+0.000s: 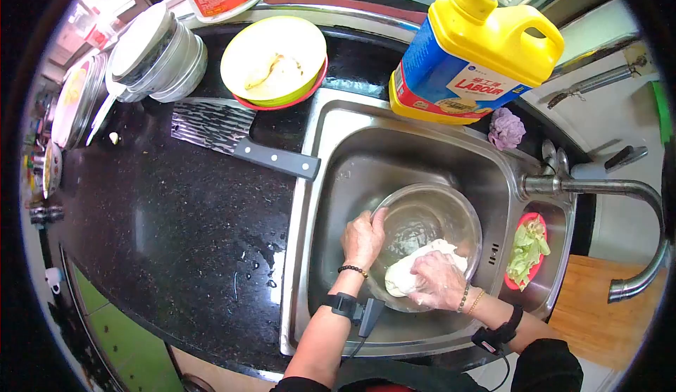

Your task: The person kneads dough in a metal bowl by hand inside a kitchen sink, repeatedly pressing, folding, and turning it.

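Observation:
A metal bowl (451, 212) sits in the steel sink (345, 174), with a little liquid visible inside. My left hand (364, 239) grips the bowl's left rim, its thumb over the edge. In the lower right of the bowl lies a soft white lump (401, 277). My right hand (438, 278) is on top of the lump, fingers curled and pressed into it. The lump's underside is hidden.
Left of the sink, a cleaver (274, 158) lies on the black counter (176, 251) near stacked bowls (271, 61). Behind the sink stands a yellow detergent bottle (465, 61). The faucet (634, 191) and a red dish (539, 222) with leaves are at the right.

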### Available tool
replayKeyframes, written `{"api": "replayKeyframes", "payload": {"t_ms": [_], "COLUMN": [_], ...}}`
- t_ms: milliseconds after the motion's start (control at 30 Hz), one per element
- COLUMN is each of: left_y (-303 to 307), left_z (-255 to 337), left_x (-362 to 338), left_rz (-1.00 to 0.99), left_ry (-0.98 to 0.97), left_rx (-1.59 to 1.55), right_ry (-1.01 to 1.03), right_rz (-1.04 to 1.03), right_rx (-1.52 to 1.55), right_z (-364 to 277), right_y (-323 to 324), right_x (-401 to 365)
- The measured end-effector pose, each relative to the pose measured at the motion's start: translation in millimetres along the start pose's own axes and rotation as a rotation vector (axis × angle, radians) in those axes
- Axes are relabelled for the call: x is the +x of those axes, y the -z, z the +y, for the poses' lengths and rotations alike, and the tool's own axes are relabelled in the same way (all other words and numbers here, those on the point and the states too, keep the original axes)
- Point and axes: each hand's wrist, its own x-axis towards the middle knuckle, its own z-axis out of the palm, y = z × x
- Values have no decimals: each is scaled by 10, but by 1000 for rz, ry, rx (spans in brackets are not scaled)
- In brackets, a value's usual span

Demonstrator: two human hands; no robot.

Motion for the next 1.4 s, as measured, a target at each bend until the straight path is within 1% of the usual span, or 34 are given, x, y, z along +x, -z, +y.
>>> {"api": "replayKeyframes", "payload": {"t_ms": [33,100,233,300,333,400,433,500,533,600,633,700,733,767,833,867,900,967,1033,1067,1100,1167,1200,1267,1300,1367,1400], "left_y": [0,7,22,31,28,-4,-11,-9,-3,4,6,22,26,13,-5,-9,-18,2,7,-2,-11,-35,-70,-130,-141,-140,-144], "left_z": [-1,-6,1,1,-14,-41,-42,-47,-45,-29,-25,-24,-24,-27,-48,-54,-52,-35,-32,-52,-68,-69,-71,-85,-73,-48,-48], "left_x": [-7,-17,-74,-100,-115,-135,-139,-149,-152,-148,-156,-148,-135,-136,-134,-126,-129,-118,-102,-96,-104,-127,-147,-150,-153,-152,-157], "left_rz": [-1,19,42,37,42,75,74,77,73,72,69,54,56,61,63,65,63,39,14,37,59,76,90,123,118,146,155], "left_ry": [-1,-2,33,81,80,59,55,58,54,50,47,61,64,67,75,71,64,59,49,46,45,65,91,116,119,138,135], "left_rx": [-1,2,-1,10,13,9,12,7,9,30,31,29,29,22,11,-6,-22,-24,-20,-46,-71,-100,-103,-111,-117,-167,-171], "right_ry": [-2,-18,-64,-89,-85,-31,-32,-45,-50,-337,-341,-601,-850,-848,-771,-788,-791,-675,-493,-318,-243,-143,-146,-283,-288,-505,-602], "right_rz": [0,-75,-163,-45,-42,30,34,219,221,276,278,153,6,-1,52,74,72,108,189,289,255,269,275,360,356,613,557], "right_rx": [-1,-138,-216,-50,-48,106,107,-78,-77,-98,-98,-192,172,170,456,386,386,175,76,64,148,191,192,386,380,533,458], "right_z": [-43,-108,-78,-37,11,127,174,284,336,446,475,530,618,720,667,593,480,351,222,215,242,454,479,570,651,917,1236], "right_y": [38,88,23,-48,-90,-150,-124,-40,-15,13,-8,-50,-10,-94,-128,-91,-44,30,81,80,100,39,61,124,118,-35,-282], "right_x": [-22,-43,-115,-113,-92,-48,-31,37,75,143,152,204,236,192,219,193,257,357,563,673,802,909,874,735,639,409,263]}}
